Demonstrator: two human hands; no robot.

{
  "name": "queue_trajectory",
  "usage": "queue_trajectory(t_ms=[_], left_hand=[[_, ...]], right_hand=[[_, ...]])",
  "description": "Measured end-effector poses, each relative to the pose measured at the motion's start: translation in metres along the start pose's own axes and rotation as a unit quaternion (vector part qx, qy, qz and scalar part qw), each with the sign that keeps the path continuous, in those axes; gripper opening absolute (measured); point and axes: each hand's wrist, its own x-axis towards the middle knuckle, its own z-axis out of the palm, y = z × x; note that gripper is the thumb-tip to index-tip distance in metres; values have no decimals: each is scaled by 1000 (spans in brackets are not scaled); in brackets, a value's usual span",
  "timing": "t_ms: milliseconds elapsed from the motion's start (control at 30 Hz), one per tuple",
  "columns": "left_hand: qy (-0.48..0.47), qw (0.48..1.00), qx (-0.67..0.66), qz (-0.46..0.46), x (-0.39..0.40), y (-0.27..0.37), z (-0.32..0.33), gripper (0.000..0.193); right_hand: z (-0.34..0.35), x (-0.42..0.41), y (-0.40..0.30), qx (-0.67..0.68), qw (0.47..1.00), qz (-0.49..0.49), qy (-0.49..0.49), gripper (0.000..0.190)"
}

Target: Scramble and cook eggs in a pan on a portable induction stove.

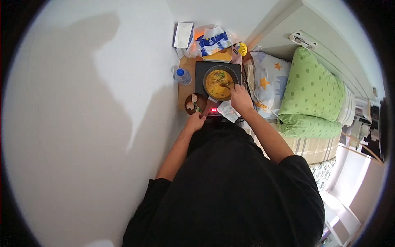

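A dark frying pan sits on a black induction cooktop. Inside it is a yellow-orange stew or curry with green bits and darker pieces. My left hand grips the end of the pan's brown handle, close to the rim of a brown bowl. My right hand is at the pan's right rim, closed on a spoon-like utensil whose head dips into the food; my fingers hide its handle. Red lights glow on the cooktop's control panel.
The brown bowl holds eggshells and green scraps. A blue-capped plastic bottle stands left of the cooktop. Behind are a blue-and-white packet and a yellow container. White paper or film lies in front. Pillows rest on a bed at right.
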Motion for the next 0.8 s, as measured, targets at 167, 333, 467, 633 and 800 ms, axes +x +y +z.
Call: queue_trajectory(t_ms=[167,333,467,633,800], left_hand=[[-58,998,-21,-28,11,-1,4,40],[-68,997,-32,-36,21,-18,18,42],[-79,996,-25,-31,27,-27,24,43],[-78,996,-37,-22,26,-29,24,44],[-109,993,-21,-28,29,-30,22,46]], right_hand=[[2,-35,-11,38,999,-3,-30,15],[12,-16,-34,54,998,-5,-22,21],[15,-6,-31,38,999,-14,-19,20],[-5,-21,2,42,998,-35,-41,15],[-10,-15,42,20,998,-18,-49,16]])
